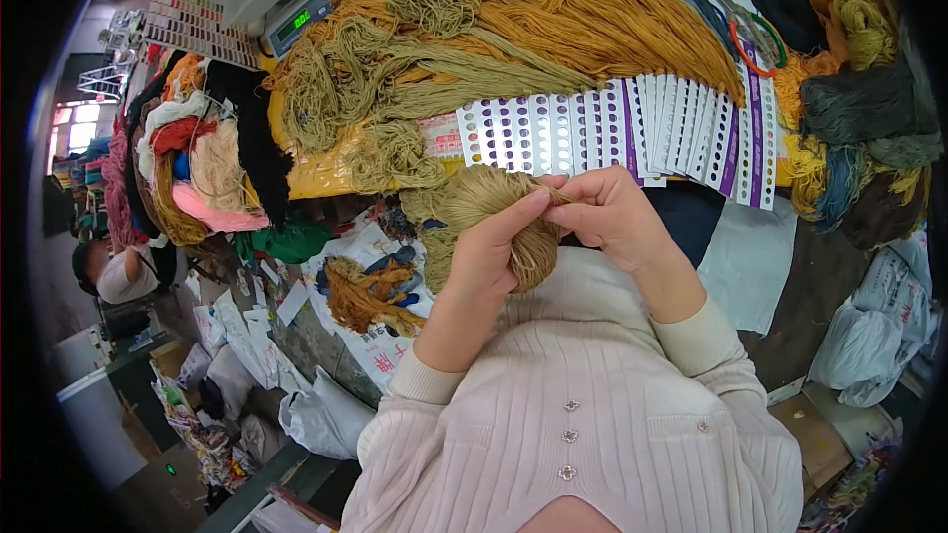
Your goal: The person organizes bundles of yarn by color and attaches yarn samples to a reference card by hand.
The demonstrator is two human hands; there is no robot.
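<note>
Yarn bundle (494,212), olive-tan, held up in front of the person's chest, just below the table's near edge. Left hand (491,255) wraps around the bundle's lower part from the left, fingers closed on it, thumb pressed along its top. Right hand (612,212) meets it from the right, fingertips pinched on the bundle's upper right end where a few strands stick out. Both hands touch the yarn and each other's fingertips nearly meet.

Colour cards (632,133), white with rows of purple dots, fanned in an overlapping row on the table just beyond the hands. Behind them, mustard yarn heap (553,10) spreads across the table, with paler olive skeins (395,89) lying over its left part. Dark and green skeins (869,118) piled at the right end. Scissors (736,20) with an orange-and-green handle loop lie on the right side of the heap. Scale (296,20) with a green lit display stands at the far left of the table, partly under a sample chart (207,0). Mixed skeins in black, red, pink and cream (202,158) hang off the table's left end. Small tangle of orange yarn (370,296) lies on papers on the floor, below and left of the hands. Another person (118,271) sits at far left, well apart.
</note>
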